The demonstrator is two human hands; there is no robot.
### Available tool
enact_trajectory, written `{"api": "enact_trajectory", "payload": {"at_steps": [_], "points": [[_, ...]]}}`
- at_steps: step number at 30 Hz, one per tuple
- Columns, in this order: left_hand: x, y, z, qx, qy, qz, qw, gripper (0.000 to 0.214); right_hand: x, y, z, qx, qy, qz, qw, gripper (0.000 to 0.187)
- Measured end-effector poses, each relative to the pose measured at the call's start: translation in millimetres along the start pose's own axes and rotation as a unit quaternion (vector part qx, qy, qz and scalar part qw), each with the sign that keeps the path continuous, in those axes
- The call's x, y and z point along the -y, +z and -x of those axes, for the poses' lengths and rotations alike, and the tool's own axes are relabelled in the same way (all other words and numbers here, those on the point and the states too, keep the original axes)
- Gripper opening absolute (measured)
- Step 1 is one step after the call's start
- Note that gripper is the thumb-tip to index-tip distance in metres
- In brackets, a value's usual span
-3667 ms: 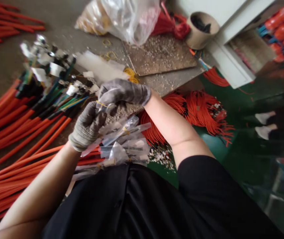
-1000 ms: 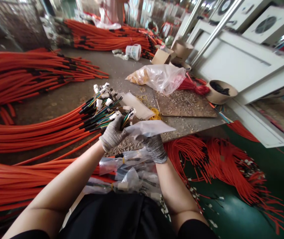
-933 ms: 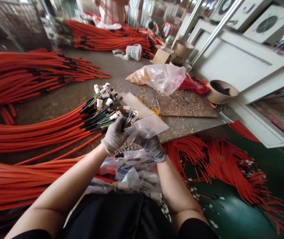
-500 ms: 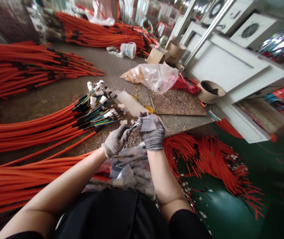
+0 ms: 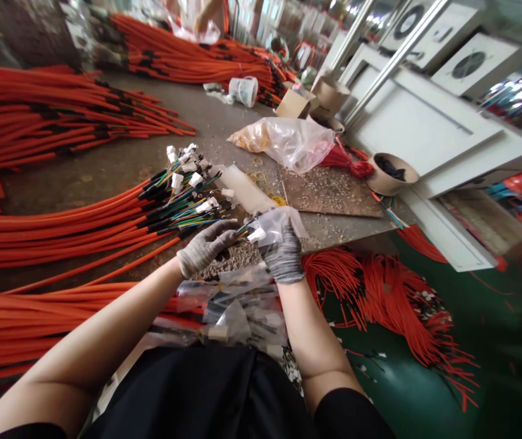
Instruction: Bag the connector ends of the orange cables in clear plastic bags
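Observation:
Both my hands wear grey knit gloves and meet over the table's front edge. My left hand (image 5: 203, 246) is closed round the coloured wire end of an orange cable (image 5: 241, 228), whose white connector points right. My right hand (image 5: 282, 255) grips a small clear plastic bag (image 5: 279, 221), and the connector tip sits at or just inside its mouth. Below my hands, on my lap, lies a pile of cable ends wrapped in clear bags (image 5: 238, 308). A bundle of orange cables with bare connectors (image 5: 183, 192) lies to the left.
More orange cables (image 5: 50, 119) cover the table's left and far side. A large clear bag (image 5: 288, 141), yellow rubber bands (image 5: 257, 177), a brown board (image 5: 329, 192) and a tape roll (image 5: 391, 174) lie behind. Thin red wires (image 5: 380, 292) hang off the edge; white cabinets (image 5: 425, 122) stand right.
My left hand has brought the cable end to the bag's mouth, and my right hand has drawn the flat bag in from the right and gathered it round the connector.

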State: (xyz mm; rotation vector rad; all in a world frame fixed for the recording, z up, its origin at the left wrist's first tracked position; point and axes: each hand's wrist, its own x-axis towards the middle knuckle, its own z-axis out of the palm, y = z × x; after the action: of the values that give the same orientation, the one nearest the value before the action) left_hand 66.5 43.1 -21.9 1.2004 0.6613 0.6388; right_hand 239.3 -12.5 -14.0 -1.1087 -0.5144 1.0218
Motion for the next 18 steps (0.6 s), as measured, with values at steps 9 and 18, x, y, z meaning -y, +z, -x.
{"api": "enact_trajectory", "payload": {"at_steps": [9, 18], "points": [[-2.6, 24.9, -6.6, -0.072, 0.054, -0.067, 0.994, 0.043, 10.9, 22.3, 9.2, 0.04, -0.042, -0.091, 0.994, 0.058], [-16.1, 2.4, -16.1, -0.047, -0.058, 0.035, 0.997, 0.057, -8.0, 6.2, 4.4, 0.086, -0.046, 0.17, 0.981, 0.036]]}}
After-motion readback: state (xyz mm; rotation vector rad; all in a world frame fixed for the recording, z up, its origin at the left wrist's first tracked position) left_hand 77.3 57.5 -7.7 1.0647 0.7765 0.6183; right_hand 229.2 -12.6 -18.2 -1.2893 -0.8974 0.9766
